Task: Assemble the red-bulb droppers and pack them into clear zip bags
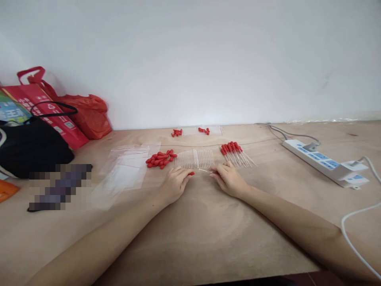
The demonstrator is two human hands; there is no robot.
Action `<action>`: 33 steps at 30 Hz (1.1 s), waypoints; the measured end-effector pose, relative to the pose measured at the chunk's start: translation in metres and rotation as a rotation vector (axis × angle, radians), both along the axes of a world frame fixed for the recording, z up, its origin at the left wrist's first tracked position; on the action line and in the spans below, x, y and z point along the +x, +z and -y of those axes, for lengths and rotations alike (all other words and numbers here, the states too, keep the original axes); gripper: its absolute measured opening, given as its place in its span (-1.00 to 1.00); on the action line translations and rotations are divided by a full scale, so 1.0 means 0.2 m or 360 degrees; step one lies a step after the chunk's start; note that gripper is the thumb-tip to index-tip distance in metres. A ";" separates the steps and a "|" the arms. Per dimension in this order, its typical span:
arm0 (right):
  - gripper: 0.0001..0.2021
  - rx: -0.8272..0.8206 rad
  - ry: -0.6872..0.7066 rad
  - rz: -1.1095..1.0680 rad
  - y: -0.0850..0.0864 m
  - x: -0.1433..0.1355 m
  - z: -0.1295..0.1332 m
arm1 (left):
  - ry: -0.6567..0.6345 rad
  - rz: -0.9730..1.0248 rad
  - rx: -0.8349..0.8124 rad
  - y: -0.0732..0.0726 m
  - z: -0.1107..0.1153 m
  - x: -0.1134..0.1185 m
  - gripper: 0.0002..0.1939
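Between the fingertips of my left hand (176, 183) is a red rubber bulb (192, 173). My right hand (228, 179) pinches a thin clear dropper tube (204, 171), whose free end points left toward the bulb, a small gap apart. Just beyond my hands lies a row of clear tubes (193, 158), side by side. A heap of loose red bulbs (160, 159) sits left of this row. To its right, several droppers with red bulbs fitted (233, 150) lie in a fan, bulbs pointing away from me.
Clear zip bags (127, 169) lie flat at left. Near the wall is another bag (190, 130) with red bulbs by it. A white power strip (324, 163) and cables stand right. Far left are a black bag (35, 147), red bags (86, 113) and a blurred dark object (62, 186).
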State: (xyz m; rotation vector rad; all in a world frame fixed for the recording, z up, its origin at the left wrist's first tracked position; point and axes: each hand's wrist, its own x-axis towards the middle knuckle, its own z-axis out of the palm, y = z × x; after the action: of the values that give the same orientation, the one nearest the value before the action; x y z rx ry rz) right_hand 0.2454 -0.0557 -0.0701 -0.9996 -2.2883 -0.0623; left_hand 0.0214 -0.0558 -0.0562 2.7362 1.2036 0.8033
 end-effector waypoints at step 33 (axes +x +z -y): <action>-0.76 0.0051 0.0148 0.0155 0.03 -0.07 0.03 | -0.0234 -0.0058 0.0088 0.01 0.03 0.04 -0.80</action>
State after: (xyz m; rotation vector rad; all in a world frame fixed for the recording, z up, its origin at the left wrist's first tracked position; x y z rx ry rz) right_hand 0.2309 -0.0616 -0.0649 -0.8902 -2.4120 -0.1106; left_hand 0.0288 -0.0620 -0.0548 2.8545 0.9859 0.7856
